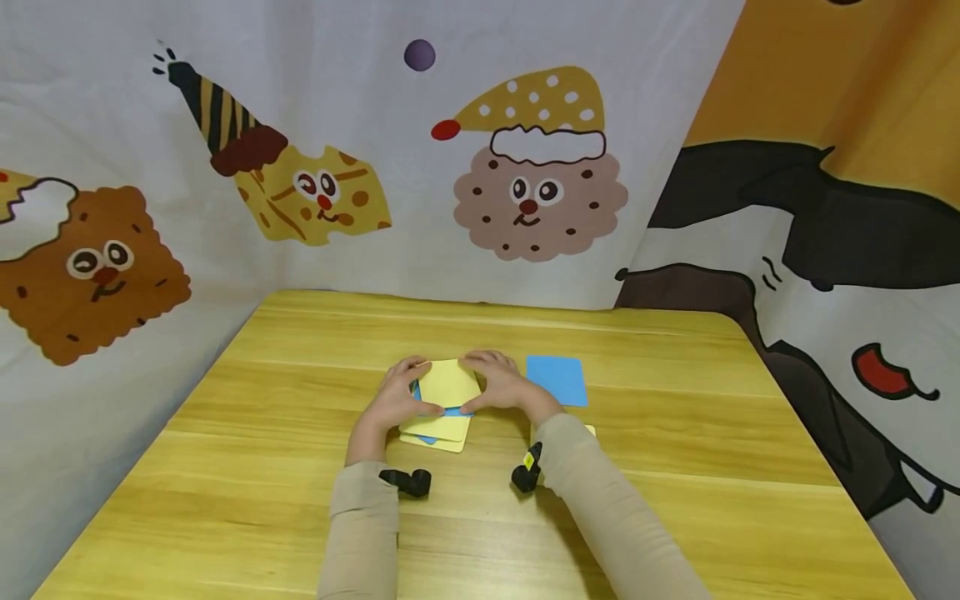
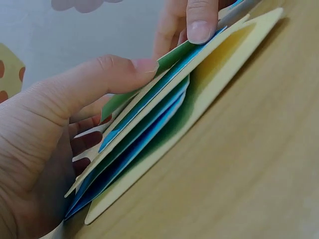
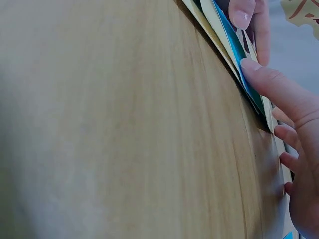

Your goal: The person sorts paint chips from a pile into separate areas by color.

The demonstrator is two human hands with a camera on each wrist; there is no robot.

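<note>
A loose pile of square yellow and blue cards lies on the table, with a yellow card (image 1: 448, 383) on top. My left hand (image 1: 393, 400) grips this card at its left side, thumb at the near edge and fingers at the far corner. Opposite it, my right hand (image 1: 501, 385) holds the right side in the same way. Below it a blue card (image 2: 144, 107) shows as a thin strip, and lower yellow cards (image 1: 438, 427) stick out toward me. In the left wrist view the layers stand slightly apart and bowed. The right thumb (image 3: 254, 67) presses at the pile's edge.
A blue card (image 1: 558, 381) lies on the wooden table (image 1: 262, 400) to the right of the pile. Another yellow card (image 1: 591, 430) is mostly covered by my right wrist. A printed cloth (image 1: 420, 208) hangs along the table's far and side edges.
</note>
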